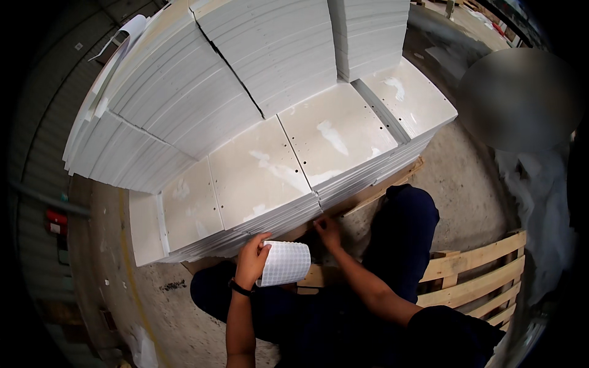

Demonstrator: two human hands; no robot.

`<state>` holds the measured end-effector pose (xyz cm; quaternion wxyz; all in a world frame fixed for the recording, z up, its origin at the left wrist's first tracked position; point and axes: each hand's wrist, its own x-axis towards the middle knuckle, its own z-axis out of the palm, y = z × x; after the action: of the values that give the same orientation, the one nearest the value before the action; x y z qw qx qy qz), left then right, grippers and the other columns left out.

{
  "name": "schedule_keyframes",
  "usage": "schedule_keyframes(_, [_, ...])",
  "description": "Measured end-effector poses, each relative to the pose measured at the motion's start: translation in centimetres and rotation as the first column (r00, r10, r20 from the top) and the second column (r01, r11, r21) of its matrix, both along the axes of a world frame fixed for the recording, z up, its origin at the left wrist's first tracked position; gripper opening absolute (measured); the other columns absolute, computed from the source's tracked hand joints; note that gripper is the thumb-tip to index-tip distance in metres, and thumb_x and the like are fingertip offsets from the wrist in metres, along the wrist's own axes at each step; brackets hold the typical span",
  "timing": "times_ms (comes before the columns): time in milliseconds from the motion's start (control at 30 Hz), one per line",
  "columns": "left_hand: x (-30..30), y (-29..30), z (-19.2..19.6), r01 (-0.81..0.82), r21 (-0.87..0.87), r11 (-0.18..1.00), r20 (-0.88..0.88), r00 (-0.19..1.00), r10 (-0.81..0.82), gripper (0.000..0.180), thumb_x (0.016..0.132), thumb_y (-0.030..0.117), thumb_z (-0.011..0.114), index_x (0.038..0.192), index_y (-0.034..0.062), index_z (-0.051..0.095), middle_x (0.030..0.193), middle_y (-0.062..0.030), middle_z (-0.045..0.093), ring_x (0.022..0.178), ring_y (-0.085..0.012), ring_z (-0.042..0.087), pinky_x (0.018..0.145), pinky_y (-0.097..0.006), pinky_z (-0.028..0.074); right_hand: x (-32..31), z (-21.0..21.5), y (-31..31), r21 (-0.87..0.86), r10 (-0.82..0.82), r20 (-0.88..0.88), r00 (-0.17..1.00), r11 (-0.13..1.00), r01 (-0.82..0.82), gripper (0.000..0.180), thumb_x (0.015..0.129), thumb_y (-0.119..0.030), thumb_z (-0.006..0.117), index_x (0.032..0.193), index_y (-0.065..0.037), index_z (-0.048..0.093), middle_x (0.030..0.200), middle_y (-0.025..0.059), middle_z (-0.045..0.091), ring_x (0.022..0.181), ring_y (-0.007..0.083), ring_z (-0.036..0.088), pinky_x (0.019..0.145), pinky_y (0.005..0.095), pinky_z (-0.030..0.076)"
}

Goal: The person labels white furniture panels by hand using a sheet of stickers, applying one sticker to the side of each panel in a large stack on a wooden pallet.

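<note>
My left hand (250,264), with a dark band at its wrist, grips a curled white sheet of small labels (285,264) by its left edge. The sheet carries a fine grid of marks and hangs above my lap. My right hand (329,233) is at the front side of the low stack of white panels (362,187), its fingertips drawn together close to the panel edges. Whatever those fingertips hold is too small and dark to make out. The top panels (257,165) have small dark holes and white smears.
Tall stacks of white panels (270,49) rise behind the low ones. A wooden pallet (472,276) is at the right, beside my legs. Part of a pallet (399,175) shows beneath the panels. Clear plastic wrap (534,202) lies at the far right; a yellow line (132,276) crosses the left floor.
</note>
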<state>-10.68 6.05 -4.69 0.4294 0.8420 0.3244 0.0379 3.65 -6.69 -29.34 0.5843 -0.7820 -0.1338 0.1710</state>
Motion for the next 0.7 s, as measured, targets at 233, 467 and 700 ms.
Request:
schedule_keyframes(233, [-1.3, 1.0, -1.2, -0.017, 0.002, 1.0, -0.032, 0.999, 0.017, 0.028, 0.081, 0.005, 0.057, 0.108, 0.0069, 0.059, 0.062, -0.0039, 0.045, 0.054, -0.0124, 0.043, 0.053, -0.026, 0.038, -0.3, 0.7, 0.8, -0.028, 0.002, 0.079, 0.997, 1.0, 0.0, 0.018, 0.076, -0.021, 0.066, 0.082, -0.005, 0.058, 0.078, 0.0116, 0.059, 0.072, 0.0271, 0.059, 0.066, 0.0348, 0.047])
schedule_keyframes(467, [-0.3, 0.8, -1.4, -0.045, -0.053, 0.998, -0.05, 0.998, 0.042, 0.029, 0.081, 0.002, 0.057, 0.11, 0.0048, 0.059, 0.065, 0.0024, 0.044, 0.059, -0.0062, 0.04, 0.055, -0.021, 0.036, 0.3, -0.2, 1.6, -0.035, -0.02, 0.102, 0.995, 0.999, 0.024, 0.017, 0.074, -0.02, 0.066, 0.079, -0.006, 0.058, 0.078, 0.0117, 0.058, 0.073, 0.0292, 0.057, 0.065, 0.0365, 0.046])
schedule_keyframes(700, [0.8, 0.5, -0.9, 0.0, -0.024, 1.0, -0.079, 0.997, -0.002, 0.028, 0.081, 0.002, 0.057, 0.109, 0.0028, 0.059, 0.065, 0.0029, 0.044, 0.06, -0.0059, 0.041, 0.056, -0.02, 0.036, 0.2, 0.0, 1.6, -0.027, -0.027, 0.157, 0.987, 0.999, 0.032, 0.018, 0.074, -0.02, 0.067, 0.076, -0.006, 0.056, 0.077, 0.0113, 0.057, 0.075, 0.0287, 0.056, 0.065, 0.0368, 0.045])
